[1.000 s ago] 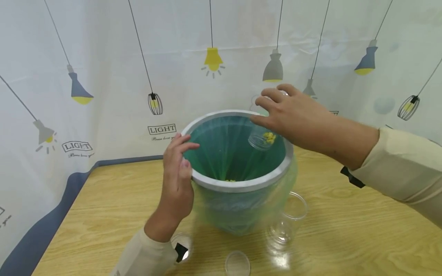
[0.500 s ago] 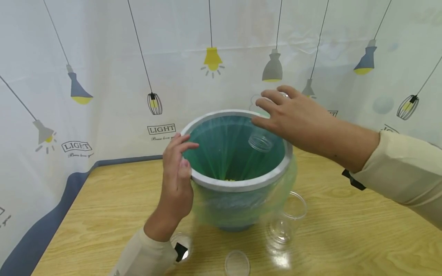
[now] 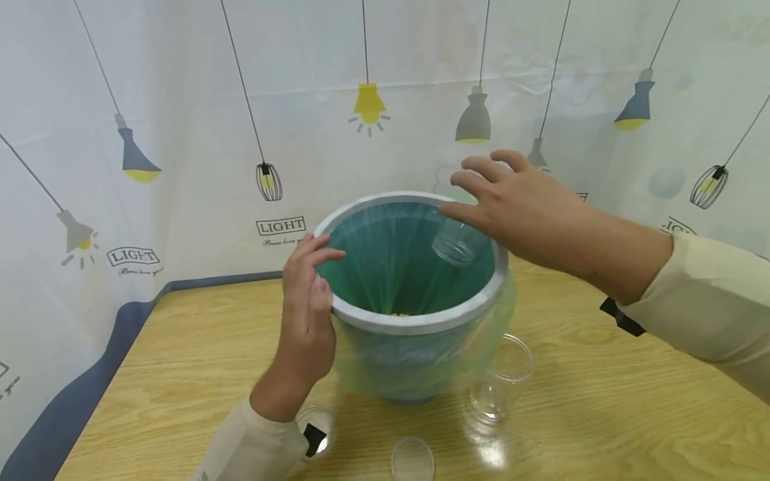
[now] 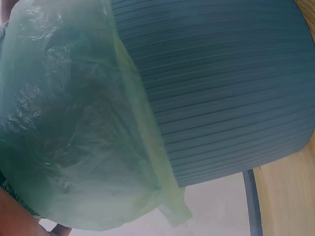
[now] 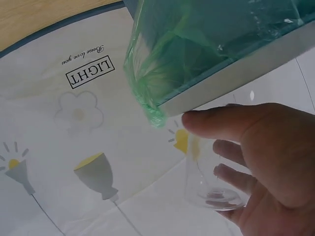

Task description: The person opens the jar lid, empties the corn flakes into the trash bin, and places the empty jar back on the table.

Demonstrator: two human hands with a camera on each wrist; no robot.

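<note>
A blue-grey trash can (image 4: 221, 83) with a white rim (image 3: 415, 323) stands on the wooden table, lined with a thin green bag (image 4: 83, 123) that hangs over its outside. My left hand (image 3: 307, 317) rests against the left side of the rim, fingers reaching slightly over it. Over the right side of the opening, my right hand (image 3: 511, 200) grips a clear plastic cup (image 3: 454, 247), tipped mouth down into the can. No yellow bits show in the cup's mouth. Small yellow pieces (image 3: 398, 314) lie low inside the can, mostly hidden by the front rim.
Another clear cup (image 3: 511, 359) stands on the table (image 3: 601, 401) right of the can. A clear round lid (image 3: 413, 459) lies at the front, and another clear round piece (image 3: 315, 427) sits beside my left wrist. A printed curtain (image 3: 198, 153) hangs behind the table.
Yellow pieces showed in the tipped cup a second ago, then left its mouth. My right hand has shifted slightly right; my left hand stays at the rim.
</note>
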